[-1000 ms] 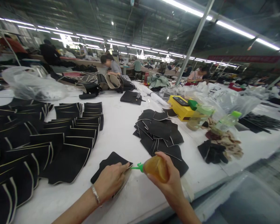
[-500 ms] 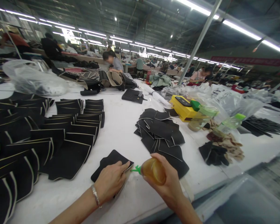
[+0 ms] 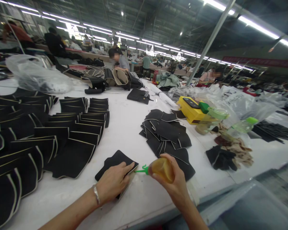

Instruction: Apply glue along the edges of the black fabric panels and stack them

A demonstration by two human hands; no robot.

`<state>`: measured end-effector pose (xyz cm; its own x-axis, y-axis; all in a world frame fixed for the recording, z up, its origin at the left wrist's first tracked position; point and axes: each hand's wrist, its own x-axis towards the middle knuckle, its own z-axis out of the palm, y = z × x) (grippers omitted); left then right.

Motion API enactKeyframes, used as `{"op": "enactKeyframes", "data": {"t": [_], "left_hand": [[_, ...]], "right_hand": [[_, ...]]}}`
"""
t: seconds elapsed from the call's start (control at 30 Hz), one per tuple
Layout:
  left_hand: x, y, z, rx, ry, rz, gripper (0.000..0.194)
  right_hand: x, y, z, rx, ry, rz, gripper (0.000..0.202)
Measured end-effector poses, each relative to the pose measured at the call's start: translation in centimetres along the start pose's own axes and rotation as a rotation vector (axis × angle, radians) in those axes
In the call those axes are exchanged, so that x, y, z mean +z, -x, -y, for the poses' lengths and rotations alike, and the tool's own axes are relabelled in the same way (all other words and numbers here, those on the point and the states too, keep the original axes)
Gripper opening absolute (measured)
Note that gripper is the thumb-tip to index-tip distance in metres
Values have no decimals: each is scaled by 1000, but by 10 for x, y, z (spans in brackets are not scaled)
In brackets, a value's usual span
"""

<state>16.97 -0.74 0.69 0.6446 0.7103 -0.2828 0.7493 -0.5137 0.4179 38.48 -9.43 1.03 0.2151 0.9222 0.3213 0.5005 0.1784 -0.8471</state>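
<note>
My left hand lies flat with fingers stretched out, pressing a black leather-like piece with a pale edge onto the white table. Part of that piece is hidden under the hand. In my right hand is a squeeze bottle of amber liquid, tilted onto its side. Its thin green nozzle points left, close to the piece's right edge near my left fingertips. Whether the tip touches the edge I cannot tell. A loose heap of black pieces lies just beyond the bottle.
Overlapping rows of black pieces cover the left side. At the right are a yellow box with a phone on it, a green-capped plastic bottle and fabric scraps. A black folded item lies farther back. Several people work beyond.
The bottle's nozzle has turned more fully into side view and stays near the piece's edge. My left hand keeps its place on the piece. The whole view has shifted slightly.
</note>
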Motion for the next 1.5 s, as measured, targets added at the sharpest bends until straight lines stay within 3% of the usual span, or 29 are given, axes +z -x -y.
{"op": "enactKeyframes", "data": {"t": [0.17, 0.33, 0.5, 0.63, 1.07, 1.17, 1.37, 1.5], "left_hand": [[2, 0, 6, 31, 31, 7, 54], [2, 2, 7, 23, 18, 2, 53], [-1, 4, 2, 8, -1, 13, 52], [-1, 6, 1, 8, -21, 3, 51], [1, 5, 2, 7, -33, 5, 51], [1, 5, 3, 4, -38, 4, 52], [2, 5, 3, -4, -20, 15, 52], [3, 4, 3, -12, -8, 22, 52]], "right_hand": [[4, 7, 2, 23, -63, 102, 51], [4, 11, 4, 48, -40, 35, 50], [6, 19, 4, 42, -104, 111, 52], [9, 25, 2, 83, -76, 66, 52], [11, 34, -10, 24, -143, 122, 58], [9, 30, -10, 21, -148, 135, 57], [-2, 11, -12, -11, -10, -23, 50], [-1, 17, -12, -27, -19, 54, 53]]}}
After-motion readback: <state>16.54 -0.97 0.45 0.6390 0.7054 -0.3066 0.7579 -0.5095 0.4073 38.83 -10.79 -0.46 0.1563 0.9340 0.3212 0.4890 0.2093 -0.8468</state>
